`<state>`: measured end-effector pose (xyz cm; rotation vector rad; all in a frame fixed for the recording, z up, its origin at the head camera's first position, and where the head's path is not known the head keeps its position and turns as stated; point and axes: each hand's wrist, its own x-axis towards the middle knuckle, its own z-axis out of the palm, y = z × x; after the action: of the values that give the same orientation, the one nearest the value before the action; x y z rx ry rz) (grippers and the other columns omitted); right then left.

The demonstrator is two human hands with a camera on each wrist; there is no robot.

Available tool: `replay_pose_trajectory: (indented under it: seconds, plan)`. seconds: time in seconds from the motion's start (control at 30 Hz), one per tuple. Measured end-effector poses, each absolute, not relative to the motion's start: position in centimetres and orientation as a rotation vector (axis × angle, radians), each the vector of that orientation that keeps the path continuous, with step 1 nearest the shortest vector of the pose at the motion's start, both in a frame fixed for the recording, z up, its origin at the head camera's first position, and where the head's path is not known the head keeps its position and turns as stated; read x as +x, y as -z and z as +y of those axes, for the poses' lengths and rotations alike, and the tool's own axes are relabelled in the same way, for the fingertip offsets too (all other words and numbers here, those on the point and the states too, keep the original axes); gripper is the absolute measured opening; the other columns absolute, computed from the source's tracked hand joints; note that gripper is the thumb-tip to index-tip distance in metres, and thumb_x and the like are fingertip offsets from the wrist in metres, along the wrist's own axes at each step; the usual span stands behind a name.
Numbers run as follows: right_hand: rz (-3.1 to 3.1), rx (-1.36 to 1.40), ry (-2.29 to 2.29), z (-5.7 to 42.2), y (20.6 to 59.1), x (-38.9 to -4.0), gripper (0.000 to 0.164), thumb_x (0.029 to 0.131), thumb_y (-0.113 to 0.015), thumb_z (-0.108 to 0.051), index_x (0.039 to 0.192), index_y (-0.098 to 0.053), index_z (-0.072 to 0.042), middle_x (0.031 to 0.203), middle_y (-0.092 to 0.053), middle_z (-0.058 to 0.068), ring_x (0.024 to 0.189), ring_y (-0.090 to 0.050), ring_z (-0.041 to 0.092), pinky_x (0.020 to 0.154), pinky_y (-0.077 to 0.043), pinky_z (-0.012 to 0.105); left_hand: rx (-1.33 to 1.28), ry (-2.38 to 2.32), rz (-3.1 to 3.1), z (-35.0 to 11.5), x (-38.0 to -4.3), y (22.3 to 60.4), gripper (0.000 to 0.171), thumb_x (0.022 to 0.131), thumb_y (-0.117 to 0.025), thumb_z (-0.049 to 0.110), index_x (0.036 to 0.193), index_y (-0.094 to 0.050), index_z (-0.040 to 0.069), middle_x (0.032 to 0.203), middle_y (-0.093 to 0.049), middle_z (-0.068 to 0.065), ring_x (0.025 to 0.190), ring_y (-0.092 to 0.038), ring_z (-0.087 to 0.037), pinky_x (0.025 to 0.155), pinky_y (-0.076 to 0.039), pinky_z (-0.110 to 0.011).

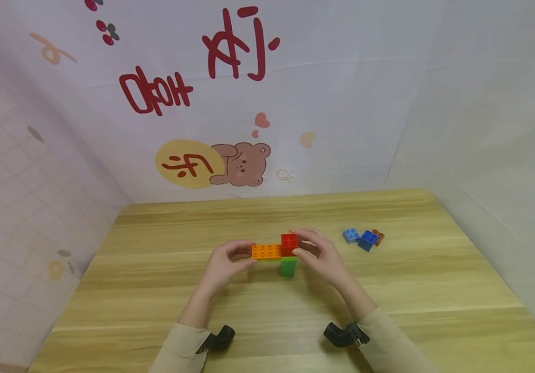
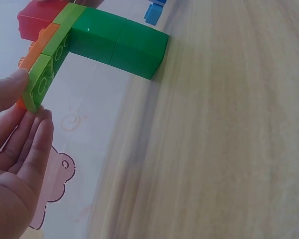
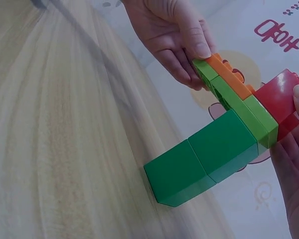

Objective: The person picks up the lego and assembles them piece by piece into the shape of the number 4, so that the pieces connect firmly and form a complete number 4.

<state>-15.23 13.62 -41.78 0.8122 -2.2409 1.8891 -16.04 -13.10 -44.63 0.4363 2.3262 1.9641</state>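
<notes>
A toy-brick build stands on the table between both hands. Two dark green bricks [image 3: 202,157], stacked, form its upright post. Across the top lie lime green pieces [image 3: 249,117], which jut out to the left. On them sit an orange brick [image 1: 266,252] and, directly over the post, a red brick [image 1: 289,249]. My left hand [image 1: 225,263] pinches the free left end of the orange and lime layers between thumb and fingers. My right hand [image 1: 324,257] grips the red brick, thumb on the near side and fingers on the far side.
To the right on the wooden table [image 1: 155,311] lie a light blue brick [image 1: 351,235], a dark blue brick [image 1: 367,240] and a brown-orange brick [image 1: 379,237], close together. A printed cloth [image 1: 342,93] hangs behind the table's back edge.
</notes>
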Motion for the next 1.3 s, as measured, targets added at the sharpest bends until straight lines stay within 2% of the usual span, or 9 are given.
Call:
replay_pose_trajectory:
  seconds: [0.13,0.23,0.37,0.47,0.63,0.8,1.03,1.17,1.3]
  plan:
    - [-2.232,0.816,-1.894,13.7,41.9,-15.2,0.046,0.09,-0.065,0.01,0.134,-0.052,0.012,0.124,-0.055,0.025,0.113,-0.057,0.031,0.097,-0.044,0.061,0.433,-1.975,2.321,-13.1,-16.1,44.7,0.04,0.082,-0.078,-0.004,0.12,-0.066,-0.005,0.114,-0.065,-0.018,0.101,-0.065,-0.031,0.088,-0.054,-0.028]
    - [-2.219,0.842,-1.859,14.1,42.2,-15.3,0.048,0.089,-0.065,0.012,0.134,-0.051,0.013,0.124,-0.056,0.026,0.112,-0.058,0.035,0.095,-0.045,0.06,0.436,-1.983,2.314,-13.2,-16.1,44.7,0.04,0.081,-0.077,-0.005,0.12,-0.067,-0.005,0.113,-0.065,-0.019,0.1,-0.065,-0.03,0.087,-0.055,-0.028]
    - [-2.198,0.873,-1.78,15.1,42.8,-15.3,0.047,0.086,-0.065,0.017,0.132,-0.051,0.015,0.123,-0.057,0.03,0.109,-0.056,0.045,0.095,-0.051,0.043,0.445,-1.993,2.311,-13.1,-16.0,44.7,0.039,0.081,-0.077,-0.006,0.119,-0.066,-0.006,0.112,-0.066,-0.019,0.099,-0.066,-0.029,0.086,-0.055,-0.029]
    - [-2.217,0.849,-1.698,16.4,43.1,-15.2,0.046,0.085,-0.066,0.017,0.13,-0.053,0.015,0.122,-0.057,0.032,0.109,-0.056,0.046,0.096,-0.05,0.03,0.445,-1.999,2.308,-13.0,-16.0,44.8,0.039,0.081,-0.077,-0.006,0.119,-0.066,-0.007,0.111,-0.066,-0.02,0.098,-0.066,-0.029,0.086,-0.055,-0.029]
    - [-2.294,0.774,-1.484,19.1,43.4,-14.8,0.047,0.082,-0.07,0.016,0.127,-0.057,0.013,0.119,-0.062,0.027,0.108,-0.06,0.042,0.096,-0.05,0.028,0.416,-1.996,2.299,-13.0,-16.0,44.7,0.04,0.081,-0.078,-0.006,0.119,-0.067,-0.005,0.111,-0.067,-0.018,0.099,-0.066,-0.029,0.086,-0.055,-0.029]
    - [-2.328,0.725,-1.309,22.0,44.7,-14.9,0.05,0.076,-0.074,0.019,0.123,-0.059,0.013,0.115,-0.064,0.028,0.104,-0.06,0.043,0.094,-0.049,0.023,0.418,-1.997,2.299,-13.2,-16.0,44.7,0.04,0.08,-0.078,-0.006,0.119,-0.067,-0.005,0.111,-0.067,-0.018,0.099,-0.066,-0.029,0.087,-0.055,-0.029]
    - [-2.416,0.63,-1.2,26.3,47.4,-16.0,0.054,0.076,-0.08,0.008,0.127,-0.062,0.004,0.116,-0.067,0.018,0.107,-0.063,0.027,0.091,-0.046,0.017,0.436,-2.0,2.312,-13.2,-16.0,44.8,0.039,0.08,-0.078,-0.006,0.118,-0.068,-0.005,0.111,-0.067,-0.018,0.099,-0.066,-0.029,0.086,-0.055,-0.029]
    - [-2.451,0.591,-1.177,27.9,47.6,-16.0,0.05,0.08,-0.08,0.003,0.126,-0.062,0.003,0.117,-0.067,0.016,0.109,-0.06,0.015,0.092,-0.043,0.012,0.444,-1.982,2.325,-13.2,-16.0,44.8,0.039,0.081,-0.078,-0.004,0.119,-0.068,-0.004,0.111,-0.066,-0.018,0.098,-0.066,-0.03,0.086,-0.055,-0.029]
    - [-2.458,0.546,-1.18,29.0,47.6,-16.0,0.047,0.08,-0.08,0.002,0.124,-0.063,0.006,0.119,-0.065,0.019,0.113,-0.052,0.0,0.094,-0.038,0.007,0.466,-1.982,2.32,-13.3,-16.0,44.8,0.039,0.082,-0.078,-0.003,0.12,-0.067,-0.005,0.112,-0.066,-0.019,0.099,-0.066,-0.032,0.086,-0.055,-0.029]
